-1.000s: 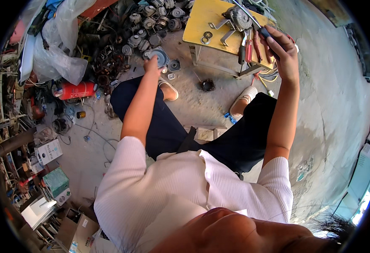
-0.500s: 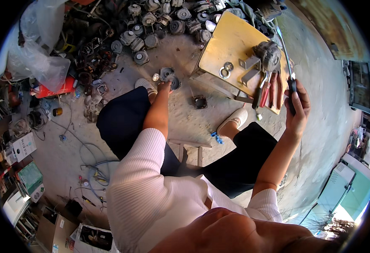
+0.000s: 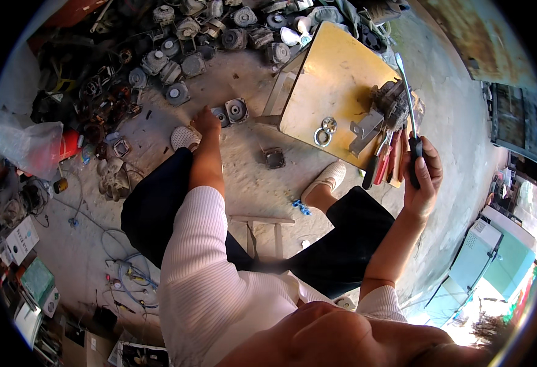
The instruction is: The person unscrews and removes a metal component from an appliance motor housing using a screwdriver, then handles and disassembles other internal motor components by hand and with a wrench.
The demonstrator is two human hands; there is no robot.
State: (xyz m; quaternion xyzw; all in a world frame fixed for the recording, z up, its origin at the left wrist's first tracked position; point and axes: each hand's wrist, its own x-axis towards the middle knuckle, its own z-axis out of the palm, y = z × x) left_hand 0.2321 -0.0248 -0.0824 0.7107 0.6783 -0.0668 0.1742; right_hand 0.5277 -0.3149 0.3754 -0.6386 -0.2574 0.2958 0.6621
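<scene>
My right hand (image 3: 423, 174) is raised at the right, wrapped round the black handle of a long flat-blade screwdriver (image 3: 407, 101), blade upward. Down by the floor, my left hand (image 3: 206, 122) has its fingers curled together; whatever is in them is hidden. It is beside two grey metal motor end covers (image 3: 236, 110) lying next to each other. On the yellow-topped stool (image 3: 326, 67) rests a dusty electric motor (image 3: 392, 104) with a bent metal bracket (image 3: 366, 131). Two small metal rings (image 3: 323, 136) lie near it, along with red-handled tools (image 3: 383, 162) at the stool's near edge.
Many old motors (image 3: 182, 64) are heaped at the far left. A square dark metal frame (image 3: 274, 158) lies between my feet, near a blue scrap (image 3: 301, 207). A low wooden stool (image 3: 262, 219) stands under me. Cables (image 3: 127, 275) sprawl over the floor at left.
My left hand has let go of a motor end cover, now lying beside the other one, and has moved left. My right hand still holds the screwdriver. The whole view has shifted slightly.
</scene>
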